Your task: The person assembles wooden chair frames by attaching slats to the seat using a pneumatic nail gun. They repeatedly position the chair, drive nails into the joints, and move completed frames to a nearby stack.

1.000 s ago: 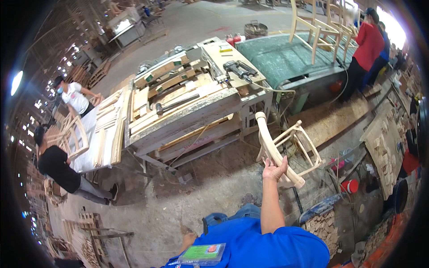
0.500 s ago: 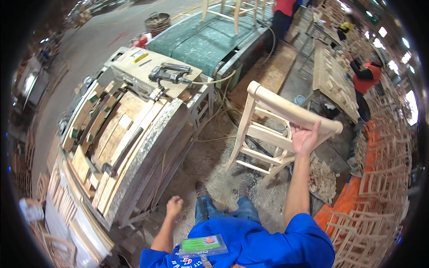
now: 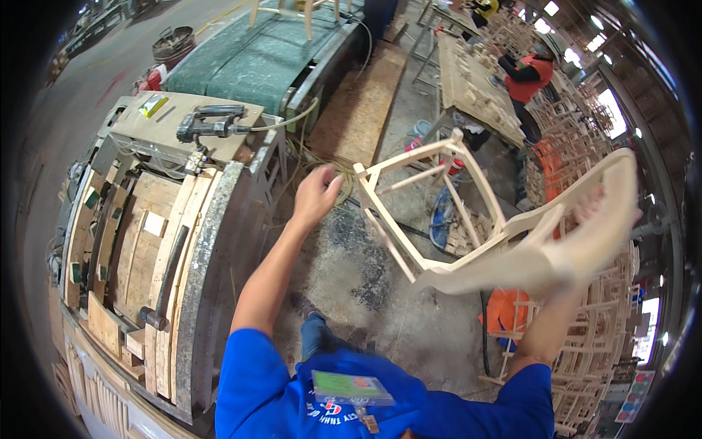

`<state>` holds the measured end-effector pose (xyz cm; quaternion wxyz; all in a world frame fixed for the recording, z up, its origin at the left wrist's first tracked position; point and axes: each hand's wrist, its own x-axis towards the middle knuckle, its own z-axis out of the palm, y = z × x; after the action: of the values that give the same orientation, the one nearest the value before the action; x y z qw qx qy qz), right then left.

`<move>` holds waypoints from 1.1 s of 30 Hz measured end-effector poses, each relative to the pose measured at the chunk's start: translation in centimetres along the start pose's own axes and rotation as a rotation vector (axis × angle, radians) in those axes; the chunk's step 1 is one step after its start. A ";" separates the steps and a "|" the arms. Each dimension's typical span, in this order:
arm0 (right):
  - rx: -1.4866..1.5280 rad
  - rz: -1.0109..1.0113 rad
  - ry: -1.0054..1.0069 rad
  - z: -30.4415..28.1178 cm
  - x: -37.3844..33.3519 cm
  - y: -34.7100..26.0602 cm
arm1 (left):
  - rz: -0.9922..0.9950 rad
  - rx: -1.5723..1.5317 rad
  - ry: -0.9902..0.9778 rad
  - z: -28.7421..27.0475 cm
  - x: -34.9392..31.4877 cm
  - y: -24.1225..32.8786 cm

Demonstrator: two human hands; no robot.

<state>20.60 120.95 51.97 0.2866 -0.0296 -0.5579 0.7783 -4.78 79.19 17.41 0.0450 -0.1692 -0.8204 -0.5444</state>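
Note:
A pale, unfinished wooden chair frame [image 3: 541,267] hangs tilted in front of me on the right, its seat an open square of rails without a panel. My right hand [image 3: 591,205] is closed round the blurred curved backrest, which hides part of the fingers. Left of the chair, my left hand [image 3: 316,196] is raised in the air close to the nearest seat corner. It holds nothing, its fingers are apart, and a gap separates it from the wood.
On my left stands a workbench jig [image 3: 197,293] with a hammer [image 3: 155,314] and a pneumatic nail gun [image 3: 212,123] on it. Beyond is a green conveyor belt [image 3: 241,66]. A co-worker [image 3: 530,73] stands at a long table [image 3: 475,88]; stacked chair frames [image 3: 592,344] fill the right.
The chair frame has swung to the right and turned, with its backrest now nearer me. My left hand has risen toward it from beside my leg. My view has shifted right.

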 end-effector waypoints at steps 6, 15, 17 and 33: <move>0.366 -0.009 -0.319 0.1 -7.6 -16.1 | -0.096 0.224 -0.666 10.2 6.5 9.7; 0.223 0.131 -0.485 -4.1 -13.6 -28.8 | -0.799 -1.059 -0.617 23.9 -15.2 14.1; 0.145 0.058 -0.432 -5.4 -14.8 -30.4 | -0.841 -1.131 -0.571 23.3 -17.2 16.3; -0.146 -0.080 0.354 -13.5 -20.2 9.1 | -0.394 -1.379 0.032 11.2 -20.1 26.5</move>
<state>38.62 120.87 33.34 0.4079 -0.1647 -0.5546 0.7063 24.00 94.08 30.97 -0.1593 0.0001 -0.3041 -0.9392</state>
